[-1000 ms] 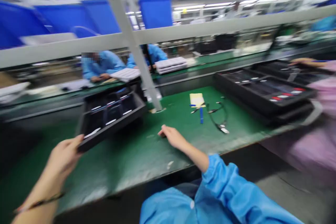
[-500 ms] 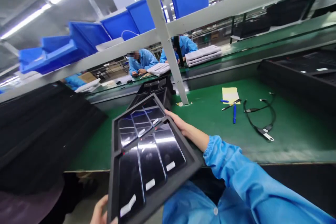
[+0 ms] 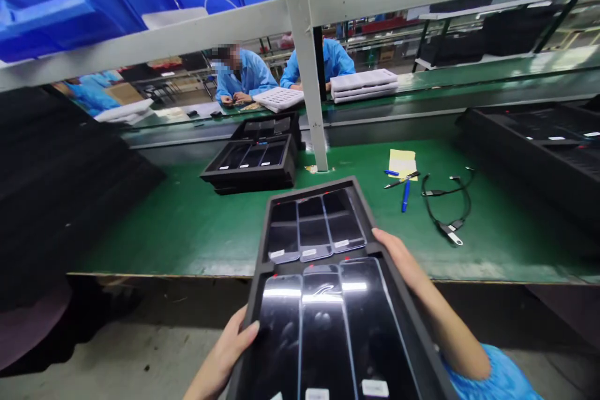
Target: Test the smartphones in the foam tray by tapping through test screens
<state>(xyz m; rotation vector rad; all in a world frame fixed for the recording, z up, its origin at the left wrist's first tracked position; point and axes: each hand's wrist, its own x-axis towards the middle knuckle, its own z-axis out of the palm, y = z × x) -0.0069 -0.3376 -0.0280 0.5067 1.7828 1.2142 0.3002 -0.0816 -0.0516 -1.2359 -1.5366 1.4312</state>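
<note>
Between my two hands is a black foam tray (image 3: pixel 265 267), tilted toward me over the front edge of the green bench. Two rows of dark, glossy phone-sized screens (image 3: pixel 323 325) lie in its recesses, each with a small white label. My left hand (image 3: pixel 229 340) grips the tray's left side, thumb on the rim. My right hand (image 3: pixel 398 256) holds the right side near the middle; its fingers below the tray are hidden. The tray's near end runs out of view.
A stack of similar black trays (image 3: pixel 253 165) stands behind on the green bench (image 3: pixel 197 225). Black cables (image 3: pixel 447 225), a blue pen (image 3: pixel 405 195) and a yellow note (image 3: pixel 402 162) lie right. A white post (image 3: pixel 307 62) rises mid-bench; more black trays (image 3: pixel 529 137) sit far right. Co-workers sit opposite.
The tray has swung from left to right and turned straighter, now in front of me. The tray stack behind it has come into fuller view. Both hands still hold the tray.
</note>
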